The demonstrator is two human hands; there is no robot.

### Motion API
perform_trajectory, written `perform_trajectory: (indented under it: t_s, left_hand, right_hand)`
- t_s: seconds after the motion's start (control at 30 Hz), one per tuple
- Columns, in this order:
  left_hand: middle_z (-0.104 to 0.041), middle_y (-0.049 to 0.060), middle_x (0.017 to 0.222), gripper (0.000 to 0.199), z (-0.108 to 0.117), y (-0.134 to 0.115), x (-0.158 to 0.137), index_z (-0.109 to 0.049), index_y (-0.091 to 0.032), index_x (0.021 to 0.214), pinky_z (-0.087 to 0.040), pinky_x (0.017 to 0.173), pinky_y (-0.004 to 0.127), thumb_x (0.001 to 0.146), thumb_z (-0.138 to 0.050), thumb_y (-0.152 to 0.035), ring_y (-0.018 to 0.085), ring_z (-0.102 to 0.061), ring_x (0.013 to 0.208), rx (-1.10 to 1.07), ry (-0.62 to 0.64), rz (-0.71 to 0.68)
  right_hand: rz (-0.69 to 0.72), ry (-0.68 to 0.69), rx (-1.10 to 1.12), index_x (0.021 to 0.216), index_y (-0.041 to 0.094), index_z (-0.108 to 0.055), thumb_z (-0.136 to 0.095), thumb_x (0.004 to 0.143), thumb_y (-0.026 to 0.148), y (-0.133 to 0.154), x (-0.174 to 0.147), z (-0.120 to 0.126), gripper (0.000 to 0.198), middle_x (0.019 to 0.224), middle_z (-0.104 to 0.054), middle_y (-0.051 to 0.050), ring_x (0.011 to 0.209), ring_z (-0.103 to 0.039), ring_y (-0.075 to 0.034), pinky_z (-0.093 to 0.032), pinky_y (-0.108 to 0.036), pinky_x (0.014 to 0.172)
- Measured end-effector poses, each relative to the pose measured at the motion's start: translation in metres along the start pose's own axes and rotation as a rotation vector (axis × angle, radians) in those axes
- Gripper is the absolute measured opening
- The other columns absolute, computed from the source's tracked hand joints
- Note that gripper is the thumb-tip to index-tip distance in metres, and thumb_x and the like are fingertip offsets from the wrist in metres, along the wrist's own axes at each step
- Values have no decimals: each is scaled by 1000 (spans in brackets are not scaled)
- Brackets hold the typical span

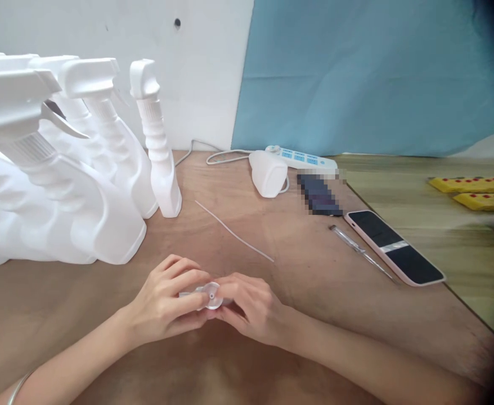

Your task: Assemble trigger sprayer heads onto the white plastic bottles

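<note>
Both hands meet at the near middle of the table around a white spray head (211, 296). Its round, translucent end with a small central hole faces up; the rest is largely covered by fingers. My left hand (173, 298) grips it from the left, fingers curled. From the other side my right hand (251, 306) closes on it, with thumb and fingertips at the round end. Beyond the hands, a thin white tube (234, 232) lies loose on the wooden table (213, 365). A white bottle (268, 174) without a spray head rests on its side farther back.
Several white spray bottles (116, 214) stand at the left, one slim bottle (162, 157) at their right end. A power strip (301, 160) lies at the back. Toward the right are a dark, pixelated object (318, 194), a screwdriver (360, 250) and a pink-edged phone (394, 247).
</note>
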State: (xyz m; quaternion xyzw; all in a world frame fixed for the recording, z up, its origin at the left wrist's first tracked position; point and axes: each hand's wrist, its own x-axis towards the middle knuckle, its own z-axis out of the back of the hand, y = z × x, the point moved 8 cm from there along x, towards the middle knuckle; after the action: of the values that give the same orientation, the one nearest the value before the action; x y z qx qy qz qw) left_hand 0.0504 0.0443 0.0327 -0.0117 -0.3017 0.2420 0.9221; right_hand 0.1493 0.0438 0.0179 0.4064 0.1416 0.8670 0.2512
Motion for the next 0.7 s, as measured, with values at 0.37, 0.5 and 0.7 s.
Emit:
perform_trajectory:
  t_s: [0.37, 0.5, 0.7]
  left_hand:
    - [-63, 9, 97, 23, 1, 5, -1, -56, -20, 91, -42, 66, 33, 70, -63, -17, 20, -54, 81, -7, -37, 102]
    - [-63, 8, 98, 18, 0, 8, 3, -55, -20, 86, -42, 68, 34, 69, -61, -16, 21, -53, 83, -33, -23, 132]
    - [-60, 9, 102, 20, -6, 11, 0, -53, -18, 89, -43, 72, 34, 71, -58, -13, 19, -53, 85, -148, -5, 180]
  right_hand:
    - [-101, -118, 5, 109, 18, -39, -52, 85, 36, -8, -6, 1, 33, 84, -64, -4, 67, -64, -13, -52, -21, 57]
    - [-94, -106, -9, 108, 18, -38, -50, 87, 35, -6, -2, 2, 30, 81, -65, -4, 63, -63, -13, -51, -22, 54]
    - [-96, -129, -24, 108, 17, -39, -51, 86, 36, -7, -4, 2, 31, 79, -64, -3, 63, -63, -13, -50, -22, 54]
